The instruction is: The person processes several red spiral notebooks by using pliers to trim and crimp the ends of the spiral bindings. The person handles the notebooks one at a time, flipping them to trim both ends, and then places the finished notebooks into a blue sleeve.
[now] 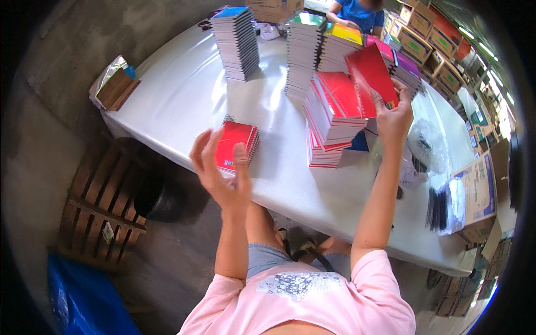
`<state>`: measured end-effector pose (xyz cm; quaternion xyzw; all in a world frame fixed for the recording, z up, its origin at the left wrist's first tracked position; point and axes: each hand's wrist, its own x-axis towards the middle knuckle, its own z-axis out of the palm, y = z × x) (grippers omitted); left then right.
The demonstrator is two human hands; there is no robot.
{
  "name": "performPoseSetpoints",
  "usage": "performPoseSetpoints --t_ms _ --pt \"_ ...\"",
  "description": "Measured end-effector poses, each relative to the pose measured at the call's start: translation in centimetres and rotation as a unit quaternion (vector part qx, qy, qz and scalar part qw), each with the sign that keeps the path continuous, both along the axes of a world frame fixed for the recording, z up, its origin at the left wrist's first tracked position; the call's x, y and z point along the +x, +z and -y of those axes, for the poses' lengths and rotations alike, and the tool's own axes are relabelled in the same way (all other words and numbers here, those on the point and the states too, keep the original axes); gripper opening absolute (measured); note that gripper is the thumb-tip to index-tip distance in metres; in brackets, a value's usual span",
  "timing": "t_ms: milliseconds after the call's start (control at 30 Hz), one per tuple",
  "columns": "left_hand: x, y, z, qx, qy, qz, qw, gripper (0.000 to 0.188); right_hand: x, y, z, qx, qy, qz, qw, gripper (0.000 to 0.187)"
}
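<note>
My right hand (393, 109) grips a red-covered notebook (373, 75) by its edge, tilted just above a stack of red notebooks (335, 111) with white page edges. The layers of that stack are turned at different angles. My left hand (223, 173) is open, its fingers spread, in front of a small pile of red spiral notebooks (237, 142) near the table's front edge. The left fingers partly cover this pile, and I cannot tell whether they touch it. A wire spiral shows along the pile's right side.
Tall stacks of spiral notebooks with blue (234, 44), green (306, 50) and yellow (345, 36) covers stand farther back on the white-covered table (173, 95). A cardboard box (477, 190) and clear plastic bag (427, 142) are at right. A person in blue (360, 17) sits across. A wooden pallet (97, 206) lies left.
</note>
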<state>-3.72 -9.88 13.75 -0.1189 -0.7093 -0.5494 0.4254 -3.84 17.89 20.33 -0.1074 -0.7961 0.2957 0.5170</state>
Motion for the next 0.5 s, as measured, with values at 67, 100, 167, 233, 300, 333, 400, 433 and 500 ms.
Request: performPoseSetpoints --t_ms 67,100,167,233,300,333,400,433,500 --pt "1.5 1.4 -3.8 0.094 -0.107 0.013 0.99 0.039 1.9 -1.1 2.3 -0.009 0.006 -0.054 0.998 0.038" --pt "2.4 1.9 -5.8 0.188 -0.248 0.072 0.948 0.038 3.2 -1.7 3.6 -0.011 0.017 -0.109 0.994 0.039" --pt "3.3 1.2 -8.1 0.276 -0.399 0.139 0.863 0.036 6.5 -3.7 6.2 -0.047 0.093 -0.09 0.99 0.042" --pt "3.0 -1.4 -8.8 0.288 -0.493 0.223 0.79 0.027 9.1 -7.6 7.5 -0.083 0.189 -0.023 0.978 0.047" --pt "4.2 -1.5 -8.9 0.196 -0.466 0.212 0.837 0.021 12.3 -8.7 4.5 -0.072 0.181 -0.005 0.981 0.045" --pt "3.9 -1.9 -8.0 0.027 -0.445 0.194 0.874 0.022 13.9 -9.4 2.6 -0.065 0.202 0.018 0.977 0.043" --pt "3.9 -2.2 -7.1 -0.141 -0.404 0.167 0.888 0.025 16.7 -12.7 -4.7 -0.165 0.054 0.032 0.984 0.038" --pt "4.3 -2.2 -7.4 -0.297 -0.363 0.123 0.875 0.026 18.4 -12.7 -8.6 -0.103 -0.102 0.109 0.983 0.033" --pt "5.4 -3.0 -9.1 -0.433 -0.33 0.064 0.836 0.028 23.9 -15.3 -18.4 0.055 -0.34 0.232 0.91 0.036"
